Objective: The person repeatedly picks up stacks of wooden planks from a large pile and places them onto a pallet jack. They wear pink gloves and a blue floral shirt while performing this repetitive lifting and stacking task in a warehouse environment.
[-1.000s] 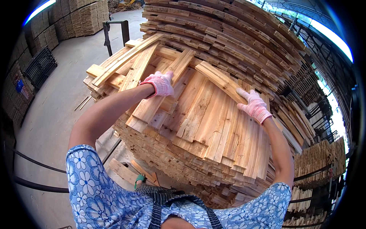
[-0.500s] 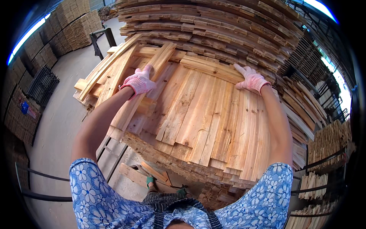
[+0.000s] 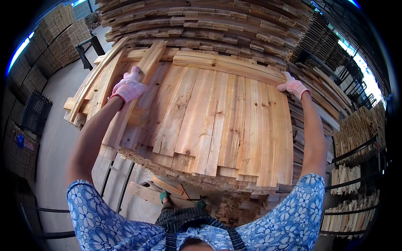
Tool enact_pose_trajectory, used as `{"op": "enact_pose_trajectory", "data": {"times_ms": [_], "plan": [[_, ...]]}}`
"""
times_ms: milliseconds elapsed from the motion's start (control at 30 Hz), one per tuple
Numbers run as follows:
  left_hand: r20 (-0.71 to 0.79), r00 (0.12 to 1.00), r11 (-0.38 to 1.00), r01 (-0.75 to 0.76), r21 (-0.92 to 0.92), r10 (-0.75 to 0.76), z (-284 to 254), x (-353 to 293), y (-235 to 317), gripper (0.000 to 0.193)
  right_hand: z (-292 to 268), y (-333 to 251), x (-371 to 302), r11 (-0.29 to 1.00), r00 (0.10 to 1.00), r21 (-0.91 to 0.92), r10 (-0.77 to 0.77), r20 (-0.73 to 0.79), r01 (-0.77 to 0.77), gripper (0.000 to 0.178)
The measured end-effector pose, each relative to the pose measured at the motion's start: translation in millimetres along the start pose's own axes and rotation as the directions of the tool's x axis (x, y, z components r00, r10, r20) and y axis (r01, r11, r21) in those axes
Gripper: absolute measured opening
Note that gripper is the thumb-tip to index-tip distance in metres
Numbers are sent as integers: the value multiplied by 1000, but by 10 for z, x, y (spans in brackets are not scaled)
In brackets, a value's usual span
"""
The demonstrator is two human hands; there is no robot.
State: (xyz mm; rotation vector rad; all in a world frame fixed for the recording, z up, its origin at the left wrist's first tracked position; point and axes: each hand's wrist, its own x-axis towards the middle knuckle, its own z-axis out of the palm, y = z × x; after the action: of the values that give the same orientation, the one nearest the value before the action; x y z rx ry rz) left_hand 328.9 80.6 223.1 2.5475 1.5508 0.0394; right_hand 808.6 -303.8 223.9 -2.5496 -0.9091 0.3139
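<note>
Pale, freshly sawn planks (image 3: 211,113) lie side by side as the top layer of a stack in front of me. My left hand (image 3: 129,85), in a pinkish-white knit glove, grips the left edge of a loose plank (image 3: 153,56) that slants across the layer, its thumb over the wood. A long board (image 3: 230,67) lies crosswise along the far ends of the planks. My right hand (image 3: 295,86), gloved alike, is at the board's right end, thumb on the near side and fingers over the far side. Some fingertips are hidden.
More loose planks (image 3: 97,81) lean crossed at the left of the stack. A tall lumber pile (image 3: 201,25) rises right behind it. Boards (image 3: 324,100) lie to the right, with bundled slats (image 3: 356,134) beyond. Offcuts (image 3: 165,194) lie on the floor by my feet.
My view has shifted, so the stack sits further left. My right hand has slid rightward along the crosswise board to its end. My left hand stays on the same slanting plank.
</note>
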Motion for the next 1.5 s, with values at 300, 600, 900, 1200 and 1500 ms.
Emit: {"op": "enact_pose_trajectory", "data": {"times_ms": [300, 600, 900, 1200, 1500], "plan": [[-310, 929, 538, -370, -757, 203, -727, -1306, -435, 104, 108, -12, -296, 935, 857, -274, -324, -400, 225, 94], [304, 952, -298, 298, -907, 24, 729, -3302, -1283, 57, 930, 120, -1196, 960, 994, 278, 58, -92, -30, 86], [395, 603, -487, 796, -361, 693, 1262, -3362, 485, 45, 936, 198, -1044, 990, 983, -139, -15, -183, -11, 88], [430, 661, -531, 750, -394, 615, 1395, -3541, 542, 33, 968, -76, -1253, 966, 870, -256, -164, -465, 45, 64], [-41, 625, -558, 663, -500, 779, 689, -3437, 594, 48, 540, -1960, -3661, 765, 636, 135, -608, 475, 630, 92]]}}
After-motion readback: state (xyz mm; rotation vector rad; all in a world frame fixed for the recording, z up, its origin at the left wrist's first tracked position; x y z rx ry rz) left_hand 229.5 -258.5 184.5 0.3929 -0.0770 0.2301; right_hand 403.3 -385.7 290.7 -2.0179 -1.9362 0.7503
